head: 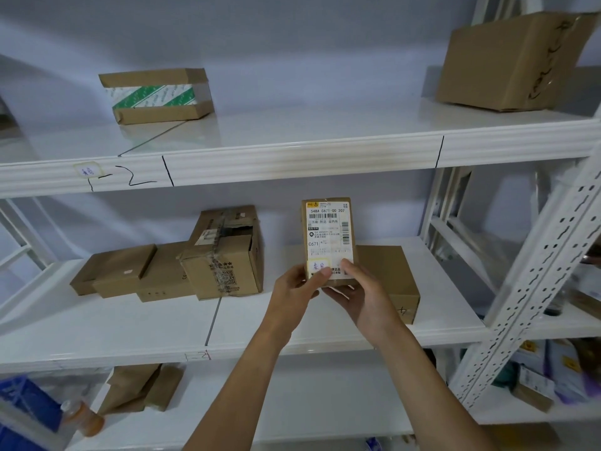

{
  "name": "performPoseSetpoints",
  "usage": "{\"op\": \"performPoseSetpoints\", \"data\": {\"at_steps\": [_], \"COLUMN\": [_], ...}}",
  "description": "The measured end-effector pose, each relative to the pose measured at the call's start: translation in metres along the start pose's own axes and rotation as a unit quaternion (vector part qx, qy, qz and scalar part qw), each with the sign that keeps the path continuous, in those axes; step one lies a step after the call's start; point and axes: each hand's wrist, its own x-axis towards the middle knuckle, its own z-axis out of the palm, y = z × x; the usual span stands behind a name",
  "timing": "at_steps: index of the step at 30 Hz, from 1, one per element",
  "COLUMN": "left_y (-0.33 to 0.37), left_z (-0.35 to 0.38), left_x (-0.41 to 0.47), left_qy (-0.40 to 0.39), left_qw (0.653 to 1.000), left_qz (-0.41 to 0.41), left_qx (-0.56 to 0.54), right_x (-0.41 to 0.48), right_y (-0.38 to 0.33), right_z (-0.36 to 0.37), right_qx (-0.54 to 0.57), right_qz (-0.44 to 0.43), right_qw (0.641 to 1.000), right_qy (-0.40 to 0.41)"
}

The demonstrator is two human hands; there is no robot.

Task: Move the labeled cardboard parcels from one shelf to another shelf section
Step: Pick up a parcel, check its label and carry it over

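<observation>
A small cardboard parcel [328,232] with a white shipping label faces me, held upright in front of the middle shelf [130,323]. My left hand [294,291] grips its lower left corner, thumb on a yellow-edged sticker. My right hand [357,294] holds its lower right edge and cups it from beneath. Behind the parcel a flat brown box [393,275] lies on the middle shelf. To the left sit a taped, torn box [227,252] and several flat brown boxes [123,275].
The upper shelf [292,148] carries a green-striped box [156,96] at left and a big brown carton [507,60] at right. A perforated white upright [533,288] slants at right. Below lie folded cardboard [140,388], a blue crate [26,408] and an orange bottle [84,418].
</observation>
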Motion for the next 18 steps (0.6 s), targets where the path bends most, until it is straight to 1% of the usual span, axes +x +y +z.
{"op": "performPoseSetpoints", "data": {"at_steps": [7, 10, 13, 15, 18], "left_y": [-0.001, -0.004, -0.005, -0.006, -0.009], "left_z": [0.001, 0.002, 0.007, 0.014, 0.025], "left_x": [-0.012, -0.015, -0.017, -0.02, -0.026], "left_qy": [0.004, 0.009, 0.013, 0.03, 0.069], "left_qw": [0.999, 0.999, 0.999, 0.998, 0.994], "left_qz": [-0.015, -0.014, 0.013, 0.038, 0.082], "left_qx": [-0.033, -0.05, -0.042, -0.028, 0.036], "right_x": [-0.011, -0.013, -0.014, -0.013, -0.014], "right_y": [0.004, 0.003, 0.003, 0.004, 0.009], "right_z": [0.001, 0.0, -0.003, -0.004, -0.003], "right_qx": [0.002, 0.024, 0.065, 0.086, 0.122], "right_qz": [0.003, 0.009, 0.021, 0.027, 0.035], "right_qw": [1.0, 1.0, 0.997, 0.995, 0.991], "right_qy": [0.013, 0.016, 0.024, 0.037, 0.044]}}
